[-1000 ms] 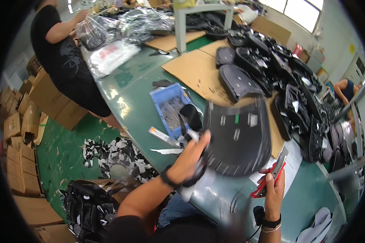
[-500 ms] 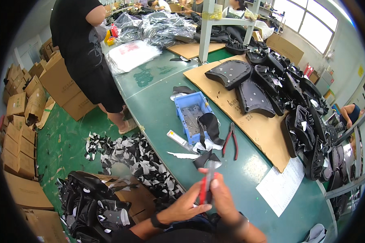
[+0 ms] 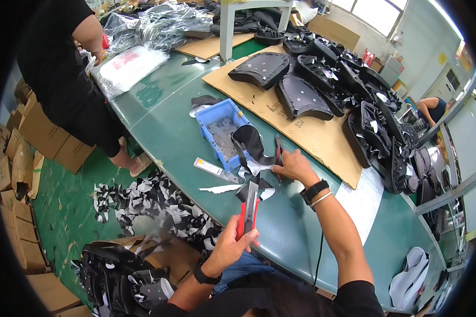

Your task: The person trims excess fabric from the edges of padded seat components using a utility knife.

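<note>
A red utility knife (image 3: 249, 212) stands upright over the near table edge, its blade extended. Closed round its handle is my left hand (image 3: 234, 242). My right hand (image 3: 296, 167) reaches across the table, fingers closed on the red-handled pliers (image 3: 278, 150), whose jaws point away from me. Just left of it, black fabric scraps (image 3: 250, 143) with white backing droop over the rim of a blue plastic bin (image 3: 201, 121). Small flat grey pieces (image 3: 223, 136) lie inside the bin. Beside it rests a slim clear plastic case (image 3: 215, 170) with an orange dot.
Black padded panels (image 3: 303, 98) pile up on a cardboard sheet (image 3: 232, 84) at the right. A paper sheet (image 3: 360, 203) lies under that sheet's near corner. Fabric offcuts (image 3: 153, 203) litter the floor. At the far left another person (image 3: 58, 68) stands beside the table.
My right hand has left the knife and moved forward onto the pliers. The knife stays in my left hand, now lower and further left. The whole view has shifted.
</note>
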Demonstrator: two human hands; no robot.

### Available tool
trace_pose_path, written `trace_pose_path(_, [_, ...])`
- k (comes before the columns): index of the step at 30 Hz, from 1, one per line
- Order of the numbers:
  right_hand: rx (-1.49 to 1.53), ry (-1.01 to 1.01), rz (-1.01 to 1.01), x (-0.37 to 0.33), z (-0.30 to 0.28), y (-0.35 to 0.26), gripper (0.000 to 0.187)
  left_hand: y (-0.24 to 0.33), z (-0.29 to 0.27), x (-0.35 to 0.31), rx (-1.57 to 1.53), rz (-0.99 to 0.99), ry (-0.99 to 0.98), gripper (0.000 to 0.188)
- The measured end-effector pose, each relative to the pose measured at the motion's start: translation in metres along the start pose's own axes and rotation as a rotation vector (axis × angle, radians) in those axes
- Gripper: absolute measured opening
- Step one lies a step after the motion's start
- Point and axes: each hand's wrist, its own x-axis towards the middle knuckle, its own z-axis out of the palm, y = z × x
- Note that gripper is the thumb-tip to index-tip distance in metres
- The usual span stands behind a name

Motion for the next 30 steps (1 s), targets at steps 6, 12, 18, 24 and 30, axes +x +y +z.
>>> trace_pose_path(6, [1.055, -0.348, 0.333, -0.053, -0.010, 0.036, 0.023, -0.003, -0.023, -0.006, -0.076, -0.106, -0.043, 0.041])
trace_pose_path(12, [0.341, -0.201, -0.402, -0.177, -0.068, -0.018, 0.028, 0.005, -0.051, -0.006, -0.168, 0.017, 0.101, 0.036])
trace_pose_path(18, [-0.123, -0.021, -0.143, -0.204, -0.110, -0.033, 0.023, 0.014, -0.067, 0.003, -0.017, 0.003, -0.019, 0.039])
trace_pose_path(24, [0.386, 0.085, -0.175, -0.189, -0.079, -0.062, 0.022, 0.012, -0.049, -0.001, -0.007, -0.062, -0.256, 0.043])
trace_pose_path(30, [0.337, 0.084, -0.304, -0.182, -0.071, -0.065, 0.028, 0.022, -0.050, -0.005, 0.088, -0.118, -0.294, 0.043])
